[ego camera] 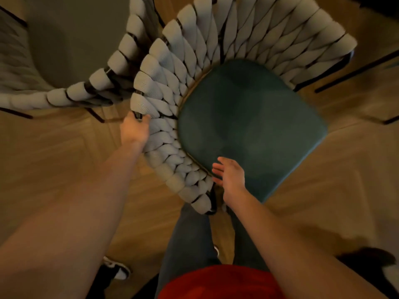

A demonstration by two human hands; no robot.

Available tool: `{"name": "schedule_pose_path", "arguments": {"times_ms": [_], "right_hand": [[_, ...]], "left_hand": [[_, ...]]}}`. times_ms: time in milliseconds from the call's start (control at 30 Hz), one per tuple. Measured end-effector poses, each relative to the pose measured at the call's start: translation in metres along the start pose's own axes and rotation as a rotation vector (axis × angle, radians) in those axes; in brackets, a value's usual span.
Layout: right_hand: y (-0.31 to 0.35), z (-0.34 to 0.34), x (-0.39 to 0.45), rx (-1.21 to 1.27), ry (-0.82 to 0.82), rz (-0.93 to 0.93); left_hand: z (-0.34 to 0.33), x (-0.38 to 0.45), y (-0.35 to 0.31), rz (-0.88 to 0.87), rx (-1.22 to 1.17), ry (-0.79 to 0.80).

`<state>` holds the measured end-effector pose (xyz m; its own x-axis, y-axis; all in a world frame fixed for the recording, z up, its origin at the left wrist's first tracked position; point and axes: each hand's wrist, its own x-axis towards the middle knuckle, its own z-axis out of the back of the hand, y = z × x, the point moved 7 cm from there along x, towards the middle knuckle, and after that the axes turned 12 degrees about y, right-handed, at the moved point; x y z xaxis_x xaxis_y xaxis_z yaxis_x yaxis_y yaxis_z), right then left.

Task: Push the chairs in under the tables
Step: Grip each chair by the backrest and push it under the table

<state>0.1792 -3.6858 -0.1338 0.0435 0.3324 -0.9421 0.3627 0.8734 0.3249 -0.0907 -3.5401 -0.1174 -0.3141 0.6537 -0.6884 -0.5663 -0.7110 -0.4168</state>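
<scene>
open floor (323, 190) right of the teal-seated chair (248, 126) — a second woven chair (90, 91) crowds its left.

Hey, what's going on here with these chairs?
A person stands over a chair with a woven grey back and a teal seat cushion. Their left hand grips the back's rim, while the right hand hovers open over the near edge of the seat. A second, matching chair stands close beside it on the left, the two backs nearly touching. No table is clearly in view on the wooden floor.
</scene>
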Motion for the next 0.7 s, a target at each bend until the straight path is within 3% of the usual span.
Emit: {"name": "schedule_pose_path", "arguments": {"times_ms": [333,500,700], "right_hand": [[-0.027,0.030,-0.014,0.076,-0.065,0.106],[-0.025,0.062,-0.026,0.157,-0.114,0.194],[-0.003,0.117,-0.044,0.006,-0.258,0.368]], "left_hand": [[-0.031,-0.026,0.016,0.121,-0.063,-0.077],[-0.092,-0.066,0.016,0.210,-0.206,-0.033],[-0.180,-0.128,-0.007,0.240,-0.241,0.073]]}}
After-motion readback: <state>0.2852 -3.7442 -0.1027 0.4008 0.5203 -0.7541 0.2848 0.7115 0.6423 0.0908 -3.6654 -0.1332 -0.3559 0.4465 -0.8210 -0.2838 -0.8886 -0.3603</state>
